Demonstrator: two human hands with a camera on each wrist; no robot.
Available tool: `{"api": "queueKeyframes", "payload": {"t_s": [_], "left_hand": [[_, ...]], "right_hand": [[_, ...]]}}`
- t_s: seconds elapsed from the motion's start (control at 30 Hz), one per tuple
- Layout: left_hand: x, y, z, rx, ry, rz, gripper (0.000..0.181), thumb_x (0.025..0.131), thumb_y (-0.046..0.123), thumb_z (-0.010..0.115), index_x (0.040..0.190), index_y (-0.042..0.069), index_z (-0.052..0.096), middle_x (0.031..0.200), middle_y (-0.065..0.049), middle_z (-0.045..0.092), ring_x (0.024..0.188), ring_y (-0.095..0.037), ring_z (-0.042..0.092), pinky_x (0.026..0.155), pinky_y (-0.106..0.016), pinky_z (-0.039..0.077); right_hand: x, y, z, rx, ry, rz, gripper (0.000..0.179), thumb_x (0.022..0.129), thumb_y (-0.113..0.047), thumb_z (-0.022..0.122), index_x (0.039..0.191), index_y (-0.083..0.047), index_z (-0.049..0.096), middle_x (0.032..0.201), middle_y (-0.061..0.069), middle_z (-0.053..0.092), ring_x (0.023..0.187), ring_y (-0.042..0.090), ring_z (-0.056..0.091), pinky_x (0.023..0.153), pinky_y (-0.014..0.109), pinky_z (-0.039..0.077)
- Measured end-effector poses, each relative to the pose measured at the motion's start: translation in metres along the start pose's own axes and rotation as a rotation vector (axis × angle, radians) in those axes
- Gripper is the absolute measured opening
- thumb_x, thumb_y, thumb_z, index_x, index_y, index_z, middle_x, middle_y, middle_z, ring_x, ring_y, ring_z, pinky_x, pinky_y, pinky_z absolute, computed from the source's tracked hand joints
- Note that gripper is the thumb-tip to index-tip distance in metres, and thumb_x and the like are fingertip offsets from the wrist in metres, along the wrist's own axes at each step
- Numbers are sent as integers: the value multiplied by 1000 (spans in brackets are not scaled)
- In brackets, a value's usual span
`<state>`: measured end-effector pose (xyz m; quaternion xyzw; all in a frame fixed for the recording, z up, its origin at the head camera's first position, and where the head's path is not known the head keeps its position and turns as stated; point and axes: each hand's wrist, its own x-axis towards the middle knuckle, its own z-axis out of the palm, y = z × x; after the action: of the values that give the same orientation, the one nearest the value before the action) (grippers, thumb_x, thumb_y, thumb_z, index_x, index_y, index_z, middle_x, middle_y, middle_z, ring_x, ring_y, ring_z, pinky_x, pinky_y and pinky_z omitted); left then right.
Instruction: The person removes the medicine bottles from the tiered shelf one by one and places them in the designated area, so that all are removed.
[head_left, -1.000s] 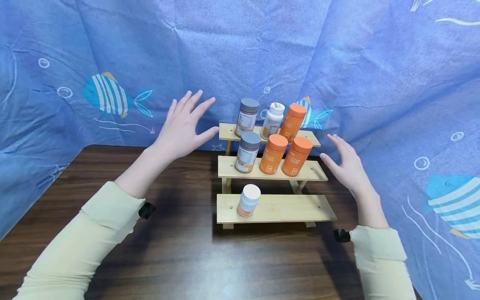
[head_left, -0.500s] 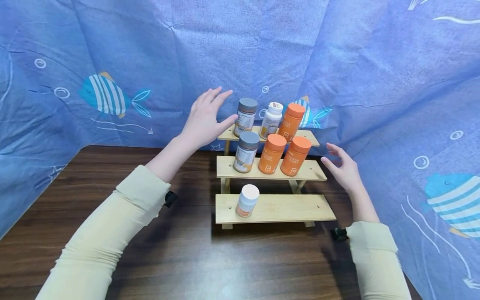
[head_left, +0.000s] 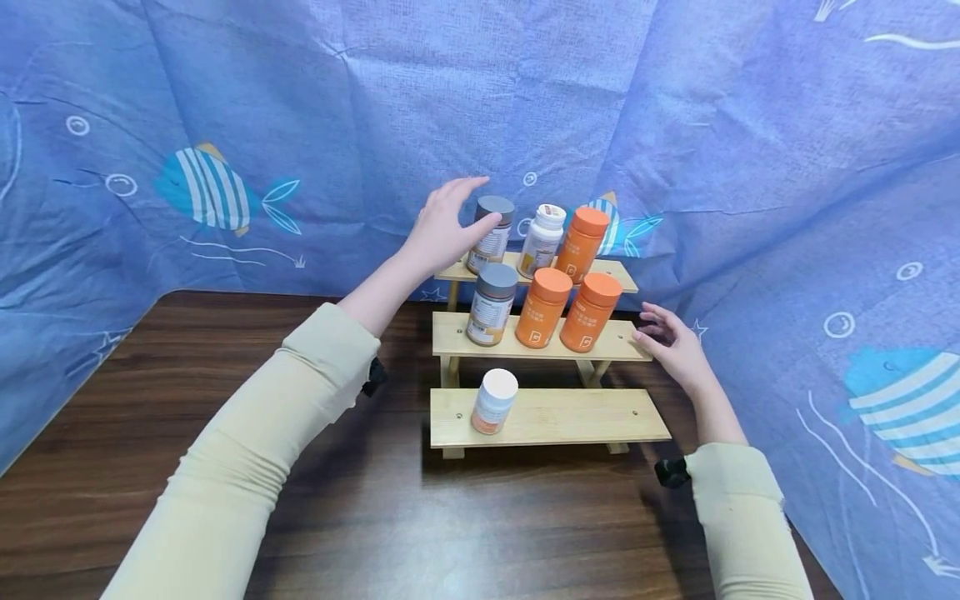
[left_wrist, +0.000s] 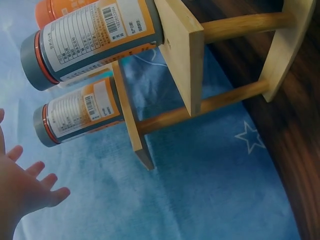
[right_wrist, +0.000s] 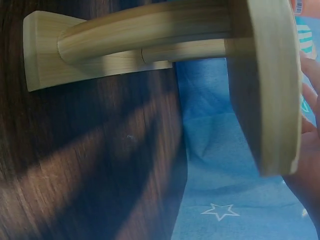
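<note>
My left hand (head_left: 442, 227), its fingers spread and holding nothing, is beside the grey-capped bottle (head_left: 493, 236) at the left of the top shelf. In the left wrist view a gap shows between those fingers (left_wrist: 34, 170) and that bottle (left_wrist: 80, 110). My right hand (head_left: 677, 348) is close to the right end of the middle shelf (head_left: 637, 340), its fingers loosely bent around nothing. The right wrist view has the hand (right_wrist: 311, 150) partly hidden behind a board; whether it touches the wood I cannot tell.
The wooden three-step rack (head_left: 585, 417) stands on a dark table (head_left: 360, 517). Its top shelf also bears a white bottle (head_left: 542, 242) and an orange one (head_left: 583, 246). Another grey-capped bottle (head_left: 491, 307) and two orange bottles (head_left: 543, 310) stand mid-rack; a small white bottle (head_left: 495, 402) is lowest.
My left hand has moved right, from beside the rack to the top shelf's grey-capped bottle. My right hand has shifted slightly down and left, its fingers bending more. The bottles stay put.
</note>
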<state>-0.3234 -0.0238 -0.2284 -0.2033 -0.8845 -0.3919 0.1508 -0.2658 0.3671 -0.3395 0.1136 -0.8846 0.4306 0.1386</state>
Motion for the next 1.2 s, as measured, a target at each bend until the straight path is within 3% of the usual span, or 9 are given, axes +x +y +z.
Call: {"api": "queueKeyframes", "payload": {"t_s": [0.07, 0.17, 0.37, 0.6, 0.8, 1.03, 1.2], "left_hand": [[2, 0, 1, -46, -18, -27, 65, 90, 55, 52, 147, 31, 33, 154, 4, 26, 143, -21, 17, 112, -52, 19], [5, 0, 2, -99, -39, -61, 66, 90, 54, 53, 147, 30, 32, 154, 4, 26, 143, -19, 18, 112, -51, 21], [10, -3, 10, -154, -43, -68, 65, 90, 52, 55, 146, 28, 34, 152, 4, 31, 141, -18, 25, 111, -48, 25], [13, -8, 19, -214, -3, -60, 57, 91, 45, 58, 141, 24, 42, 143, 2, 43, 133, -17, 38, 105, -41, 36], [13, -13, 26, -250, 67, -46, 51, 90, 36, 62, 137, 21, 46, 136, -1, 50, 123, -19, 47, 98, -40, 42], [11, -16, 32, -296, 102, -36, 44, 92, 30, 60, 133, 19, 49, 134, -3, 52, 116, -19, 51, 92, -37, 45], [7, -17, 33, -320, 126, -39, 40, 93, 26, 60, 131, 18, 51, 133, -4, 51, 114, -21, 53, 91, -38, 46]], "right_hand": [[1, 6, 1, 20, -29, 22, 57, 91, -13, 63, 141, -1, 39, 131, 30, 47, 102, 4, 56, 77, 7, 43], [3, 13, 3, 26, -56, 33, 56, 91, -17, 63, 140, -1, 41, 132, 28, 48, 100, -2, 54, 76, 6, 43], [6, 29, 5, -13, -70, 105, 51, 91, -34, 62, 135, -10, 50, 132, 11, 53, 99, -3, 52, 77, 11, 43], [5, 33, 4, -19, -85, 154, 53, 91, -42, 59, 136, -16, 51, 113, -7, 56, 94, 2, 54, 74, 16, 44], [5, 27, 8, 22, -44, 169, 52, 91, -36, 62, 135, -12, 52, 110, -9, 59, 90, -2, 54, 74, 17, 45], [-2, 23, 12, 174, -58, 159, 51, 94, -25, 59, 137, 0, 46, 124, -4, 54, 91, -5, 56, 75, 31, 55], [-6, 29, 14, 228, -63, 157, 51, 95, -26, 58, 138, -1, 45, 126, -10, 52, 93, -5, 57, 75, 27, 55]]}}
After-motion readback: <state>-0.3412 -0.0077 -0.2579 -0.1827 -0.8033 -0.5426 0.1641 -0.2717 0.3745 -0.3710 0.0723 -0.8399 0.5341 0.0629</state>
